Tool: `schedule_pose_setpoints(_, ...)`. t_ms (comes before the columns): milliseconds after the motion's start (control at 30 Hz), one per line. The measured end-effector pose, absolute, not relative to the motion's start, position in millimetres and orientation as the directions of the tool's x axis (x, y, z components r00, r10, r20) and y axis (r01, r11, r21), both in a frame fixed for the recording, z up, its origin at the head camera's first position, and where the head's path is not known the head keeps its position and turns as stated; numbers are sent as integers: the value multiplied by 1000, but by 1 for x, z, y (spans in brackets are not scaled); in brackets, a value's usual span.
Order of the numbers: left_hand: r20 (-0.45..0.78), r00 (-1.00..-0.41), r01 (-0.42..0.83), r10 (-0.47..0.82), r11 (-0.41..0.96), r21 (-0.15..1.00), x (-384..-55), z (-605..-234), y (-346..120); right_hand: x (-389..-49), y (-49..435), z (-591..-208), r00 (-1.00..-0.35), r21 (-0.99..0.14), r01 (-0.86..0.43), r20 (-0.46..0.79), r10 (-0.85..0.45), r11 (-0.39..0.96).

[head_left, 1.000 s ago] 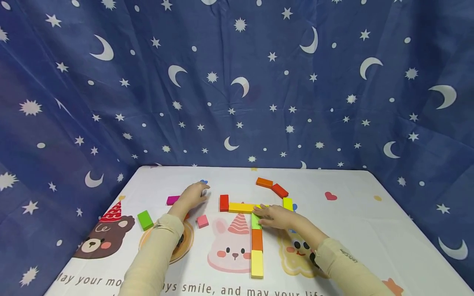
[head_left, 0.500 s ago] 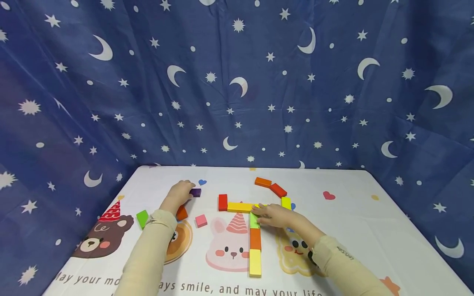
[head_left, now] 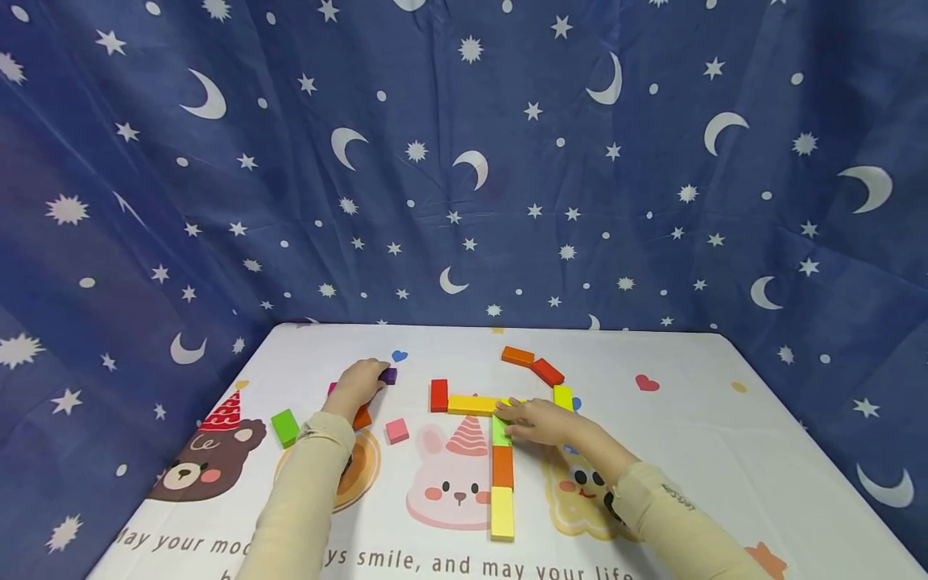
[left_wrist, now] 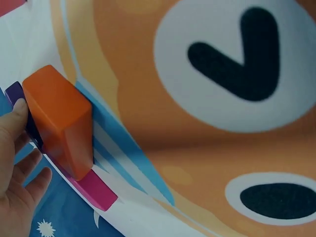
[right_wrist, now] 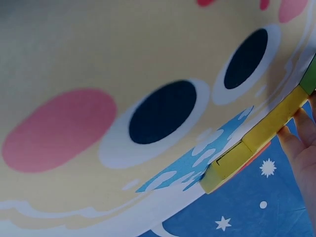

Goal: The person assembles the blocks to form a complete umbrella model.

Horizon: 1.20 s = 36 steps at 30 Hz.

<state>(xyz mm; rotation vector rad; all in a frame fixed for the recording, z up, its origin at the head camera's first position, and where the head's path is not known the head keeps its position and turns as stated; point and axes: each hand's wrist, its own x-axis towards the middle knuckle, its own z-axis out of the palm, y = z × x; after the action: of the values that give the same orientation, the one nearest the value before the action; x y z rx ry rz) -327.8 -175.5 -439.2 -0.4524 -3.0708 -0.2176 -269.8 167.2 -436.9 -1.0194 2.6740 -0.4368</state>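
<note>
My left hand (head_left: 362, 383) is at the back left, its thumb and fingers at a purple block (head_left: 389, 376); in the left wrist view the thumb lies against that purple block (left_wrist: 32, 123). Close to this hand are an orange block (head_left: 362, 416) and a magenta block (left_wrist: 96, 190), partly hidden in the head view. My right hand (head_left: 540, 423) rests its extended fingers on the row of blocks, over the corner where a yellow block (head_left: 471, 405) and a light green block (head_left: 501, 432) meet. In the right wrist view its fingertips touch the side of a yellow block (right_wrist: 276, 116).
A red block (head_left: 439, 395) ends the row on the left; an orange block (head_left: 503, 467) and a pale yellow block (head_left: 502, 514) run toward the front. An orange-red pair curves behind, beside a yellow block (head_left: 563, 397). A green block (head_left: 286, 428) and a pink block (head_left: 396, 431) lie left.
My left hand has drawn back leftward from further right, and the purple block shows at its fingertips. It then shifts only slightly. My right hand stays on the row.
</note>
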Motion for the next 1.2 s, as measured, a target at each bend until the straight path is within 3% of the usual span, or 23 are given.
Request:
schedule_pose_setpoints(633,95,-924,372,371,928,-16,-332,-444,-178,-270,167,-440,-718,-359,-616,-110,-688,701)
schedule_pose_setpoints(1200,129,-932,337,339,941,-34,-336,-440,-174,-273,166,-436,-719,-353,-610,-130,-683,709)
